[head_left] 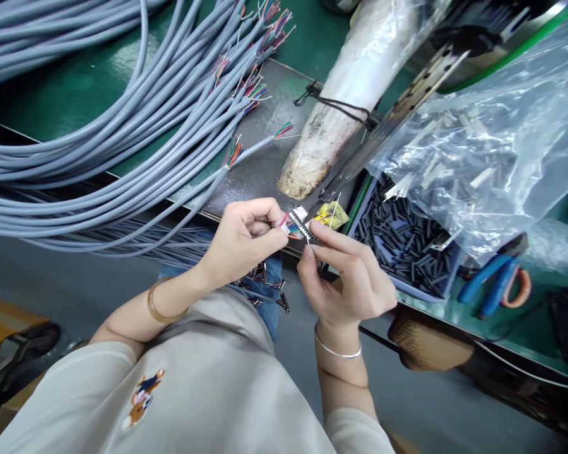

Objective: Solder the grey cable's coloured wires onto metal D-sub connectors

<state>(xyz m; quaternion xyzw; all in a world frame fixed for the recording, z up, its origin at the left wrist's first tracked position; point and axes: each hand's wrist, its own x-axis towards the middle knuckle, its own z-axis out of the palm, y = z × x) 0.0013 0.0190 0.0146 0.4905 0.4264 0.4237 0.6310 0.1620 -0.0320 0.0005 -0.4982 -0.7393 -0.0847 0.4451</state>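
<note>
My left hand (246, 243) is closed around the end of a grey cable, whose coloured wires (292, 228) fan out past the fingertips. A small metal connector (299, 221) with a row of pins lies at these wires, between both hands. From the right, my right hand (348, 274) reaches in, its index fingertip beside the connector. Its thumb and another finger pinch a thin white wire (308, 242) at the pins. Just behind the fingers is a yellow label (330, 215). The cable inside my left hand is hidden.
Many grey cables (170, 135) with stripped ends cover the bench's left. A plastic-wrapped roll (336, 120) and a metal bar (402, 107) slant behind my hands. At right are a bin of black tubes (402, 243), a bag of connectors (483, 157) and blue-handled pliers (495, 280).
</note>
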